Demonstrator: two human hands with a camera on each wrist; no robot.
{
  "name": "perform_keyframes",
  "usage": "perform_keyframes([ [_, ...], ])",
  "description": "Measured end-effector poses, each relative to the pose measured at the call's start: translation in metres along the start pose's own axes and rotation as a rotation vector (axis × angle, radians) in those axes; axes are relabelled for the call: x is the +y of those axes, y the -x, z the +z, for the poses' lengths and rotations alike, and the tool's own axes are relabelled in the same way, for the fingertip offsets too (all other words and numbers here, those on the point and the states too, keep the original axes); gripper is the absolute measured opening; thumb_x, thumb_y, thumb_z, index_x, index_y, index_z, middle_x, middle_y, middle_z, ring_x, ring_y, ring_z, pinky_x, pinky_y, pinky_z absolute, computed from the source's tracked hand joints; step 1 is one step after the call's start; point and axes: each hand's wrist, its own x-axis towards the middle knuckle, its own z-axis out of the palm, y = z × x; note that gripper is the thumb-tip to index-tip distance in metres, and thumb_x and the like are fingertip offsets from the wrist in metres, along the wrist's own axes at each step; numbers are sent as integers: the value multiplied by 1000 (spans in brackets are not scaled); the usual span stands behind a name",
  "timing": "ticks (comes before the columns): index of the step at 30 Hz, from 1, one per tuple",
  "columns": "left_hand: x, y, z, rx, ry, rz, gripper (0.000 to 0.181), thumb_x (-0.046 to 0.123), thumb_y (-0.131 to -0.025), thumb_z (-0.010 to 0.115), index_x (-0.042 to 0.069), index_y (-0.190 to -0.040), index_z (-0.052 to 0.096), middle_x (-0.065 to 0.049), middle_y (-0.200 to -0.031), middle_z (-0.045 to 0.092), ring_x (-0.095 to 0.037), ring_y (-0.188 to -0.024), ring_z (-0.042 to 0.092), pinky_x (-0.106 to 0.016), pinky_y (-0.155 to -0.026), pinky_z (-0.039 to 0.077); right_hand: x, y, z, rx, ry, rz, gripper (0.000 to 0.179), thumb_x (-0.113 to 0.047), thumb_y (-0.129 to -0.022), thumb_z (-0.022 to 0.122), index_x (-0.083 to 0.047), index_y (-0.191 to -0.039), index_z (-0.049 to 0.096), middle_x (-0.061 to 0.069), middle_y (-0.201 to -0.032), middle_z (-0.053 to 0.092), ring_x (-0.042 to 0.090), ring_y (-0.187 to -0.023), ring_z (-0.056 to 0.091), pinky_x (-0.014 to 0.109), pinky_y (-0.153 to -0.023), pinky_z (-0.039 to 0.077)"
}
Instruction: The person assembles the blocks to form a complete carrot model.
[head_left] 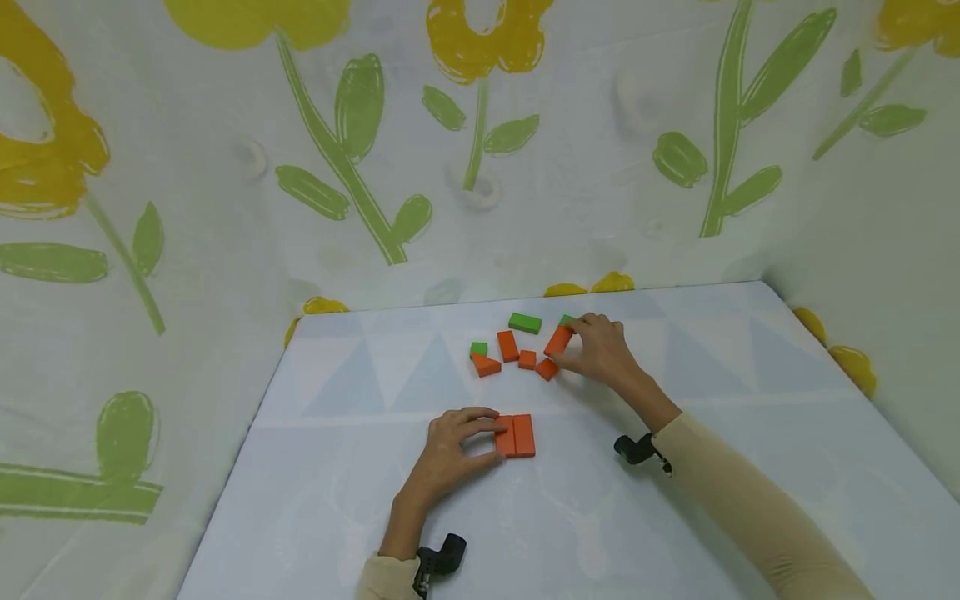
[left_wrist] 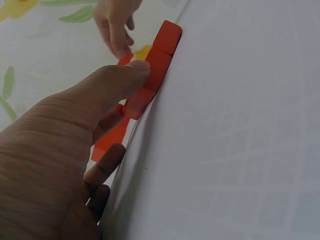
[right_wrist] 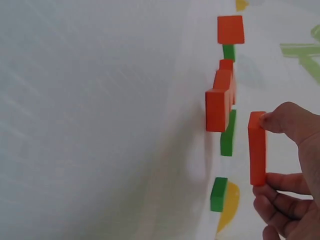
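My left hand (head_left: 448,450) grips a pair of orange rectangular blocks (head_left: 523,435) lying side by side on the table, thumb at the near end and fingers at the far end. In the left wrist view the thumb presses against the orange blocks (left_wrist: 159,65). Farther off to the right, my right hand (head_left: 596,350) pinches another orange rectangular block (head_left: 558,341) between thumb and fingers. The right wrist view shows this held block (right_wrist: 257,150) raised off the table. Just under it in the head view lies a small orange cube (head_left: 547,369).
Beyond the pair lie a loose orange rectangular block (head_left: 507,346), an orange cube (head_left: 527,359) and an orange wedge-shaped block (head_left: 486,365). Green blocks (head_left: 525,323) sit among and behind them. Flower-printed curtains (head_left: 570,167) rise at the table's back and side edges.
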Motion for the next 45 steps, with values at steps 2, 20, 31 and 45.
perform_keyframes([
  [2,-1,0,0,0,-11,7,37,35,-85,80,31,-121,72,13,-133,59,-14,-122,47,-49,-103,28,-1,8,-2,0,-14,-17,65,-46,-82,78,-4,-130,65,17,-121,60,34,-110,51,53,-96,33],
  [20,-4,1,-1,-2,-21,5,38,37,-86,79,30,-123,71,11,-134,59,-16,-123,48,-51,-103,28,-25,82,5,-117,-53,-309,54,-38,-78,83,-12,-123,70,2,-119,63,20,-113,56,49,-96,36],
  [31,-2,2,1,1,-17,3,38,39,-86,79,32,-123,71,14,-134,58,-15,-124,48,-49,-103,28,-29,97,14,-197,-86,-350,55,-38,-79,83,-13,-125,68,1,-120,61,21,-116,53,49,-97,35],
  [45,3,0,-1,9,-9,26,38,34,-85,80,29,-123,71,10,-133,59,-18,-122,49,-51,-102,28,-32,91,13,-293,-91,-335,53,-36,-81,82,-12,-127,67,2,-122,59,22,-117,52,48,-95,36],
])
